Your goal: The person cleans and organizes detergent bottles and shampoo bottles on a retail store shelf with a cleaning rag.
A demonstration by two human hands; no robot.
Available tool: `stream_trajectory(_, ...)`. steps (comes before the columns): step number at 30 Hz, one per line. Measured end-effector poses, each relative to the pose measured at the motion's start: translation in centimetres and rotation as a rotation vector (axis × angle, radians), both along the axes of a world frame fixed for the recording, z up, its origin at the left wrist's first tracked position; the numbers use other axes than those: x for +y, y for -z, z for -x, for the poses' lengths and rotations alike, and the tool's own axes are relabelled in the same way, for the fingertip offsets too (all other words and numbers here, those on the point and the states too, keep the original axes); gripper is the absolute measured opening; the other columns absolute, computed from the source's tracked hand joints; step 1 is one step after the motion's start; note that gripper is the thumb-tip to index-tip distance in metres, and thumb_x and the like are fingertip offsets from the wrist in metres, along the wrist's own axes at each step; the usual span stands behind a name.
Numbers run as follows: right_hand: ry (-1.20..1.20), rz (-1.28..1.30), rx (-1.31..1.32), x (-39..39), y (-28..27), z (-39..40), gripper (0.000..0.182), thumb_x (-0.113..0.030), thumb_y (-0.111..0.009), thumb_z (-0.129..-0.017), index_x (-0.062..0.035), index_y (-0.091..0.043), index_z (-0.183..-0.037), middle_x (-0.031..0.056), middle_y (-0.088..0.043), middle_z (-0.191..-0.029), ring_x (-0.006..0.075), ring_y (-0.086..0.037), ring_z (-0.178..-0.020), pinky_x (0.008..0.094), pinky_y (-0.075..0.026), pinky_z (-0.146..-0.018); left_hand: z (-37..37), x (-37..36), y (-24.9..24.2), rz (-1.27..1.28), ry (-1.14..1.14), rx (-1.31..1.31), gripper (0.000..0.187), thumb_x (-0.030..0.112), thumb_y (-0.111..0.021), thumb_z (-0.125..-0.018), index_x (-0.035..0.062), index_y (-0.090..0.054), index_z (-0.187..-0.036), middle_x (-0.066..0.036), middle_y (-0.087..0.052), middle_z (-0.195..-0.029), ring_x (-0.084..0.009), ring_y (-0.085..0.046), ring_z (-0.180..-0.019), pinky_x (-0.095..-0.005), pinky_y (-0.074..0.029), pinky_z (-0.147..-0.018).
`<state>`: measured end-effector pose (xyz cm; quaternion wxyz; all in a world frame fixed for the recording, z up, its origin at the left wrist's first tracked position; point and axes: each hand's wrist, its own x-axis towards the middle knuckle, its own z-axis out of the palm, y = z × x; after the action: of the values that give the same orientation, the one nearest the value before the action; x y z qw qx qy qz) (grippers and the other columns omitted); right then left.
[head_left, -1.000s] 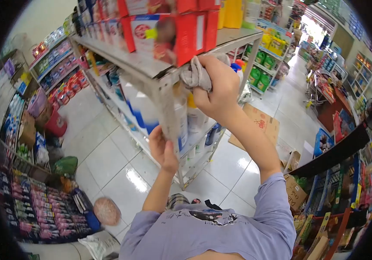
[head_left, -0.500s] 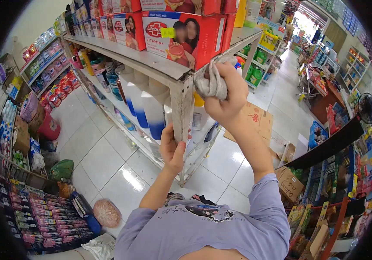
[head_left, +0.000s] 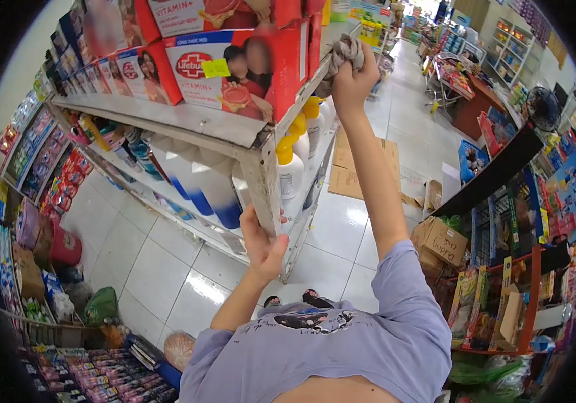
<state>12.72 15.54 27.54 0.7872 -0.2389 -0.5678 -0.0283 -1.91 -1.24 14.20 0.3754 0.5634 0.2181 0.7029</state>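
In the head view my left hand (head_left: 263, 247) is wrapped round the white corner post (head_left: 266, 181) of a metal shelf, below its top board. My right hand (head_left: 355, 84) grips a crumpled grey cloth (head_left: 347, 55) against the edge of the top board, farther along the right side. Red and white Lifebuoy boxes (head_left: 224, 74) are stacked on that board, left of the cloth. Under it, white bottles with yellow caps (head_left: 291, 176) stand behind the post, and white and blue bottles (head_left: 197, 176) stand to its left.
Flattened cardboard (head_left: 346, 168) lies on the tiled floor (head_left: 331, 232) beyond the shelf. A cardboard box (head_left: 441, 242) and racks of goods are at the right, near a black fan (head_left: 542, 109). A pink bin (head_left: 65, 247) and a green bag (head_left: 102, 307) stand at the left.
My right hand and the cloth have moved away from the corner, farther along the shelf's right edge. My left hand still holds the post. The view has shifted, showing more yellow-capped bottles.
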Motion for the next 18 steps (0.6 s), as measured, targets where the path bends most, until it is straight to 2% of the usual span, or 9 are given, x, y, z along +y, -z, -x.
stream_trajectory(1,0.050,-0.050,0.050,0.5,-0.1,0.1,0.025,0.004,-0.033,-0.058,0.0024,-0.047,-0.078,0.0116,-0.052,-0.065,0.0166,-0.051,-0.062,0.0243,-0.040,-0.057,0.2,-0.1,0.1,0.035,0.003,0.043,0.053,0.007,-0.047,-0.065,-0.0033,-0.020,-0.109,-0.013,-0.036,-0.096,-0.0174,-0.039,-0.083,-0.0305,-0.034,-0.074)
stream_trajectory(2,0.060,-0.052,0.048,0.6,0.3,0.2,0.025,0.004,-0.033,-0.058,0.0024,-0.047,-0.078,0.0116,-0.052,-0.065,0.0166,-0.051,-0.062,0.0243,-0.040,-0.057,0.3,-0.2,0.2,0.070,0.005,0.086,0.055,0.007,-0.048,-0.064,-0.0025,-0.018,-0.109,-0.013,-0.035,-0.096,-0.0172,-0.038,-0.083,-0.0306,-0.033,-0.075)
stream_trajectory(4,-0.124,0.022,0.161,-1.2,0.8,1.4,0.023,0.002,-0.037,-0.056,0.0022,-0.048,-0.077,0.0114,-0.050,-0.064,0.0166,-0.051,-0.061,0.0242,-0.040,-0.057,0.0,0.0,0.6,0.065,-0.008,0.044,0.056,0.007,-0.049,-0.063,-0.0018,-0.018,-0.109,-0.013,-0.035,-0.096,-0.0174,-0.038,-0.083,-0.0308,-0.033,-0.075)
stream_trajectory(6,-0.063,-0.078,-0.023,-4.8,2.0,3.0,0.020,0.001,-0.042,-0.062,0.0029,-0.048,-0.081,0.0077,-0.051,-0.068,0.0133,-0.048,-0.063,0.0235,-0.039,-0.058,-0.3,0.0,0.9,0.058,-0.006,-0.002,0.056,0.007,-0.049,-0.062,-0.0012,-0.018,-0.108,-0.013,-0.035,-0.095,-0.0176,-0.039,-0.083,-0.0310,-0.033,-0.075)
stream_trajectory(8,0.045,-0.372,-0.290,-5.2,3.0,2.8,0.022,-0.002,-0.049,-0.060,0.0025,-0.048,-0.082,0.0096,-0.052,-0.067,0.0155,-0.050,-0.061,0.0253,-0.040,-0.055,-0.6,0.1,1.4,0.048,-0.068,-0.037,0.056,0.007,-0.050,-0.062,-0.0003,-0.019,-0.108,-0.013,-0.035,-0.094,-0.0180,-0.039,-0.082,-0.0313,-0.034,-0.075)
stream_trajectory(12,0.023,-0.416,-0.435,-2.3,2.7,1.1,0.024,-0.003,-0.053,-0.059,0.0028,-0.049,-0.082,0.0117,-0.052,-0.068,0.0163,-0.051,-0.060,0.0258,-0.040,-0.054,-0.4,0.7,1.9,-0.061,-0.096,0.042,0.055,0.007,-0.048,-0.061,-0.0013,-0.019,-0.106,-0.014,-0.036,-0.094,-0.0187,-0.041,-0.079,-0.0319,-0.034,-0.075)
stream_trajectory(14,0.132,-0.378,-0.072,0.8,3.3,0.8,0.019,-0.003,-0.051,-0.061,0.0032,-0.050,-0.079,0.0115,-0.053,-0.068,0.0152,-0.050,-0.059,0.0254,-0.040,-0.054,-0.5,1.0,1.8,-0.073,-0.099,0.015,0.054,0.007,-0.048,-0.061,-0.0021,-0.020,-0.106,-0.015,-0.037,-0.093,-0.0187,-0.042,-0.078,-0.0320,-0.034,-0.075)
stream_trajectory(16,0.077,-0.132,-0.049,1.8,1.7,-0.6,0.017,0.000,-0.045,-0.063,0.0042,-0.050,-0.078,0.0098,-0.053,-0.069,0.0128,-0.049,-0.062,0.0235,-0.039,-0.057,-0.5,1.2,2.1,-0.172,-0.168,0.087,0.054,0.007,-0.048,-0.060,-0.0027,-0.021,-0.106,-0.016,-0.038,-0.091,-0.0188,-0.043,-0.077,-0.0317,-0.035,-0.074)
stream_trajectory(18,0.038,-0.069,0.059,3.7,1.0,-1.2,0.017,0.002,-0.042,-0.063,0.0045,-0.050,-0.078,0.0087,-0.053,-0.070,0.0117,-0.049,-0.064,0.0224,-0.039,-0.059,-0.7,1.3,1.6,-0.166,-0.185,0.075,0.049,0.012,-0.048,-0.063,-0.0017,-0.024,-0.103,-0.015,-0.039,-0.086,-0.0174,-0.042,-0.073,-0.0295,-0.034,-0.072)
